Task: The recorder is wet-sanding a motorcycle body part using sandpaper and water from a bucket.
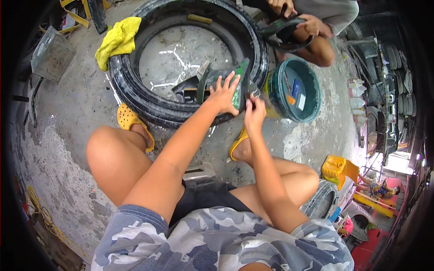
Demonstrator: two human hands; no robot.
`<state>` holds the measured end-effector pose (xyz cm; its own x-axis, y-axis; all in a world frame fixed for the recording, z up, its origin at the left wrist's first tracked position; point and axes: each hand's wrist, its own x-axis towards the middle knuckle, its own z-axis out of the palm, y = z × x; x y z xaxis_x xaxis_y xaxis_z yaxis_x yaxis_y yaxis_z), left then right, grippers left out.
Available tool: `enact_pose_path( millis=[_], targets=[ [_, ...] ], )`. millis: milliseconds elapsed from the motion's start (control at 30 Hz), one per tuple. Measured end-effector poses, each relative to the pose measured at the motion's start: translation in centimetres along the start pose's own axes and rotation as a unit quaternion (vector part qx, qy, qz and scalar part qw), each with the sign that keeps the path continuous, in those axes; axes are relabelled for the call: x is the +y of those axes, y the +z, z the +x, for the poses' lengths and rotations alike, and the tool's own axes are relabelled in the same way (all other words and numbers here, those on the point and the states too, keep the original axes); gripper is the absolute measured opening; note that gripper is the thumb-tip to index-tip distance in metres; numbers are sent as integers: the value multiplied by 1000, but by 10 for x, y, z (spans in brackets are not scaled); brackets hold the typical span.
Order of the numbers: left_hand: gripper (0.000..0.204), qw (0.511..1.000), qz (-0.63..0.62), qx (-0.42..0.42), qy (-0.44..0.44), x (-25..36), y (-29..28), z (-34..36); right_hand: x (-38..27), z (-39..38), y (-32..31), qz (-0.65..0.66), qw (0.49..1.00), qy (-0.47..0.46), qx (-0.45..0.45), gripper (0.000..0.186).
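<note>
A dark, glossy curved panel with green patches (244, 67) rests on the near right side of a large black tire (122, 86) lying flat on the floor. My left hand (222, 95) lies on the panel with its fingers spread. Close by on the right, my right hand (255, 116) is closed in a pinch at the panel's right edge. A small dark thing shows at its fingertips, but I cannot make out what it is. Other dark and grey parts of the piece (185, 92) reach over the tire's inner opening.
Right of the tire stands a green bucket (282, 113) holding water and small blue, white and orange things. A yellow cloth (118, 41) hangs over the tire's left rim. Another person's hands (311, 25) hold a black curved part (271, 29). A yellow container (333, 168) stands at right.
</note>
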<state>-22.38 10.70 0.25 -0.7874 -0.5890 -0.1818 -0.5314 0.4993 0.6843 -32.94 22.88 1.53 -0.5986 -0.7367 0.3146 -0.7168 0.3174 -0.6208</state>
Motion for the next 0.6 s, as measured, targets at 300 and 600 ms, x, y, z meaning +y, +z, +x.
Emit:
enact_pose_path(
  millis=[300,600],
  targets=[
    [138,1000,-15,-1,-6,7,3,-4,2,9,3,-15,1000,11,18,24],
    [135,1000,-12,5,-7,10,-2,0,-3,32,10,-42,998,-39,31,22]
  ],
)
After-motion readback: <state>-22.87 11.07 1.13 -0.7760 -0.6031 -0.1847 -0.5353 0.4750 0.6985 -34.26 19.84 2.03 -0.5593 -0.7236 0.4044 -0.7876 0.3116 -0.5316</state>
